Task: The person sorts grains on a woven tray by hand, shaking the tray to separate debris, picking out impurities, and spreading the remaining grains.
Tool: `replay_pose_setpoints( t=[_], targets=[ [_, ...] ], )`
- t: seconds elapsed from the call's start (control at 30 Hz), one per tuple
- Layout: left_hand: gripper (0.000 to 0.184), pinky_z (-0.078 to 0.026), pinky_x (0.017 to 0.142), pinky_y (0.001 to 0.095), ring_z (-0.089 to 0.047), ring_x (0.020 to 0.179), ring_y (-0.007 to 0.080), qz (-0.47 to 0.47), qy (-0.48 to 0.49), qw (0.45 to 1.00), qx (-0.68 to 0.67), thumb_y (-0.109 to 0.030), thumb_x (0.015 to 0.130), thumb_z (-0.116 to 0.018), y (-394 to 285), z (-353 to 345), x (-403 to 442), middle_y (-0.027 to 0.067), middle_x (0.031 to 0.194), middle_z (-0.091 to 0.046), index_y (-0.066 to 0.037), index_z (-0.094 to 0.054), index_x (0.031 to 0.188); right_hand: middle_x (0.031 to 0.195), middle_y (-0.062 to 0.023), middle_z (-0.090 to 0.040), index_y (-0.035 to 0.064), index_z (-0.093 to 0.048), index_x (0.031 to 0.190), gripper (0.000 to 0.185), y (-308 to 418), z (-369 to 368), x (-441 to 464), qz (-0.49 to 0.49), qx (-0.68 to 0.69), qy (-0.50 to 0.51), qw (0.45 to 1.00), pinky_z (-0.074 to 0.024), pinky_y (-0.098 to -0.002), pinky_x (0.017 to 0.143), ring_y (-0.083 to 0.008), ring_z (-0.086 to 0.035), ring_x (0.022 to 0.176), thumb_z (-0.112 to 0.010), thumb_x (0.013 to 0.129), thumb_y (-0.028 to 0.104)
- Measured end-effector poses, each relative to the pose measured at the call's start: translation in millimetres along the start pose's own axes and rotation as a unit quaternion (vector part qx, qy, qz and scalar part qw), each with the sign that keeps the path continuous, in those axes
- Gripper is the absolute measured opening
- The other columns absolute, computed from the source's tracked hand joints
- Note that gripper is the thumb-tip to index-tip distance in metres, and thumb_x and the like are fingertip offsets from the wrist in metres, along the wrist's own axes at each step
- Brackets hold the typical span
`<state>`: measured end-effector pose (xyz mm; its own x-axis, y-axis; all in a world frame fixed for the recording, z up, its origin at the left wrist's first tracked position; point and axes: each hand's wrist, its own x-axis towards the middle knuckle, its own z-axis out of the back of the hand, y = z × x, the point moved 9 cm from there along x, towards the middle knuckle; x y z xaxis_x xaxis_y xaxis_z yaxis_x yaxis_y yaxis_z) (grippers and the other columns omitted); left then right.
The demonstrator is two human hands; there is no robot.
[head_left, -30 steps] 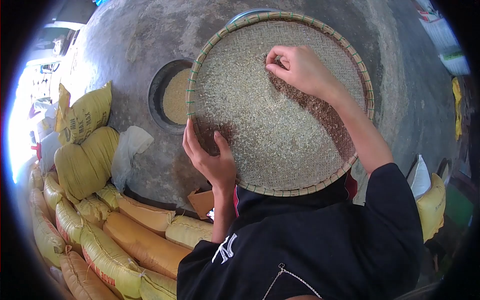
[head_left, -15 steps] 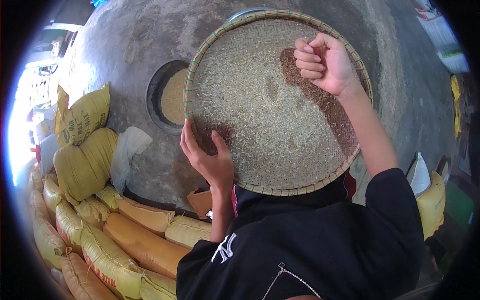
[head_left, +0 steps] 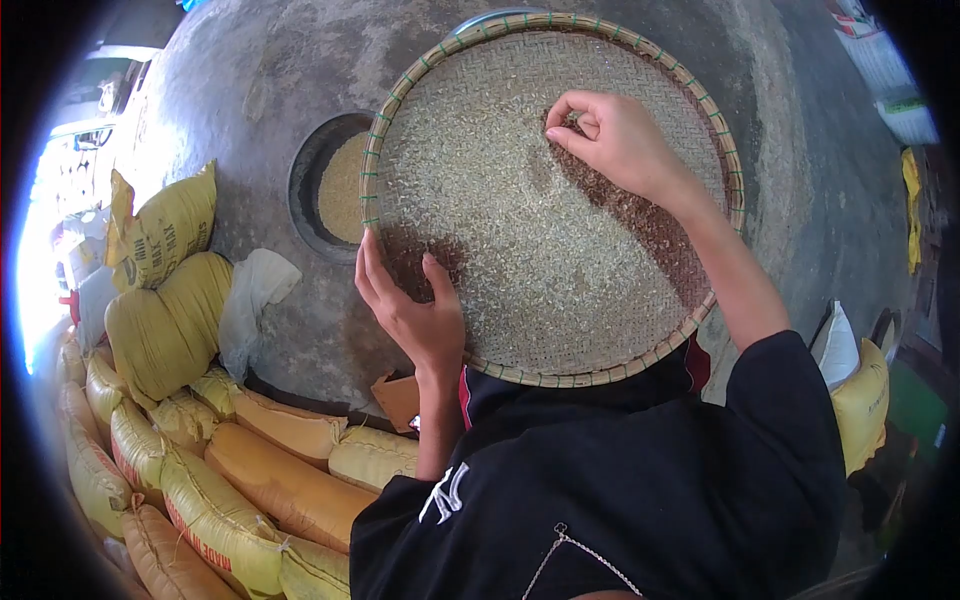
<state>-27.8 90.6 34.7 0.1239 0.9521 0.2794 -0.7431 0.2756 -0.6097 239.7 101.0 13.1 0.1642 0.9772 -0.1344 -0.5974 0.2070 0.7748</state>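
Observation:
A round woven tray with a green-stitched rim rests over my lap, spread with pale grains. My left hand grips its lower left rim, thumb inside and fingers along the outer edge. Over the upper right part of the tray is my right hand, thumb and index finger pinched together near the grains; whatever is between them is too small to name. Its shadow falls across the tray below the wrist.
Left of the tray a dark round basin holds yellowish grain. Filled yellow sacks lie at the lower left, beside a whitish plastic bag. Another yellow sack stands at the right. A cardboard piece lies near my left forearm.
My right hand rose to the right with curled fingers, then came back down left to the grains in a pinch. The tray and my left hand shifted slightly up and left.

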Motion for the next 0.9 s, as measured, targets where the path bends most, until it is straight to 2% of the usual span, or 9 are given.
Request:
replay_pose_setpoints(
  t=[0.2,0.3,0.37,0.47,0.5,0.53,0.6,0.63,0.9],
  targets=[
    [0.062,-0.035,0.102,0.0453,-0.041,0.123,0.0388,-0.026,-0.018,0.999,0.031,-0.003,0.078,-0.063,-9,1,-1,0.0232,0.131,-0.041,0.0,-0.039,0.136,0.047,0.0017,-0.04,0.0043,-0.064,0.087,0.015,2,0,2,0.019,-0.029,-0.001,0.999,-0.0276,-0.0315,0.045,-0.0097,-0.034,0.042,-0.06,0.085,0.019],
    [0.062,-0.032,0.104,0.0469,-0.038,0.126,0.0391,-0.071,-0.028,0.995,0.06,-0.004,0.077,-0.064,-24,5,-2,0.0219,0.134,-0.041,-0.002,-0.042,0.135,0.047,0.0055,-0.035,0.0047,-0.059,0.078,0.016,-15,8,3,-0.024,0.112,-0.011,0.993,-0.0246,-0.0269,0.042,-0.0073,-0.031,0.042,-0.056,0.085,0.019],
    [0.063,-0.03,0.106,0.0482,-0.035,0.129,0.0398,-0.099,-0.021,0.993,0.064,-0.004,0.076,-0.065,-29,3,-4,0.0218,0.135,-0.04,-0.002,-0.042,0.135,0.053,0.0084,-0.026,0.007,-0.045,0.072,0.019,-27,1,2,-0.067,0.606,0.068,0.79,-0.018,-0.0208,0.04,-0.0042,-0.024,0.043,-0.049,0.089,0.016],
    [0.067,-0.022,0.11,0.053,-0.025,0.135,0.0428,-0.136,0.059,0.988,0.035,-0.009,0.076,-0.066,-34,-12,-9,0.0218,0.142,-0.033,-0.002,-0.039,0.137,0.055,0.0066,-0.024,0.0119,-0.034,0.068,0.021,-33,3,-3,-0.106,0.702,0.065,0.702,-0.0181,-0.0203,0.039,-0.0048,-0.02,0.042,-0.042,0.087,0.014],
    [0.068,-0.02,0.111,0.0534,-0.022,0.137,0.0435,-0.153,0.103,0.982,0.028,-0.012,0.077,-0.066,-39,-19,-12,0.0223,0.144,-0.031,-0.003,-0.038,0.138,0.056,0.0049,-0.032,0.0069,-0.047,0.072,0.019,-32,3,-2,-0.074,0.708,0.086,0.697,-0.0183,-0.0195,0.039,-0.0034,-0.025,0.043,-0.046,0.089,0.015],
    [0.069,-0.017,0.111,0.0538,-0.019,0.138,0.0443,-0.17,0.146,0.974,0.021,-0.016,0.078,-0.066,-46,-26,-16,0.0228,0.146,-0.028,-0.003,-0.037,0.139,0.056,0.0049,-0.032,0.0069,-0.047,0.072,0.019,-33,1,-3,-0.074,0.708,0.085,0.697,-0.0183,-0.0195,0.039,-0.0034,-0.025,0.043,-0.046,0.089,0.015],
    [0.077,-0.012,0.111,0.0565,-0.013,0.139,0.0455,-0.173,0.227,0.957,0.042,-0.03,0.079,-0.069,-61,-40,-27,0.0245,0.15,-0.019,-0.003,-0.032,0.142,0.057,0.0043,-0.044,0.0017,-0.061,0.083,0.02,-35,14,-7,-0.105,0.233,0.002,0.967,-0.0227,-0.0196,0.041,-0.002,-0.034,0.045,-0.05,0.091,0.016],
    [0.082,-0.01,0.111,0.0578,-0.01,0.139,0.046,-0.171,0.272,0.945,0.058,-0.035,0.079,-0.069,-62,-49,-33,0.0251,0.151,-0.015,-0.004,-0.03,0.143,0.057,0.0064,-0.05,0.0016,-0.068,0.095,0.02,-36,13,-1,-0.002,0.143,-0.035,0.989,-0.026,-0.0211,0.044,-0.0012,-0.038,0.048,-0.054,0.092,0.016],
    [0.095,-0.005,0.112,0.0568,-0.003,0.141,0.0455,-0.156,0.348,0.922,0.064,-0.037,0.075,-0.073,-62,-60,-48,0.0261,0.153,-0.005,-0.004,-0.021,0.147,0.056,0.0062,-0.048,0.0006,-0.068,0.095,0.019,-23,16,-5,0.007,0.072,-0.061,0.996,-0.0255,-0.0239,0.047,-0.0014,-0.034,0.05,-0.056,0.091,0.014]
  ],
)
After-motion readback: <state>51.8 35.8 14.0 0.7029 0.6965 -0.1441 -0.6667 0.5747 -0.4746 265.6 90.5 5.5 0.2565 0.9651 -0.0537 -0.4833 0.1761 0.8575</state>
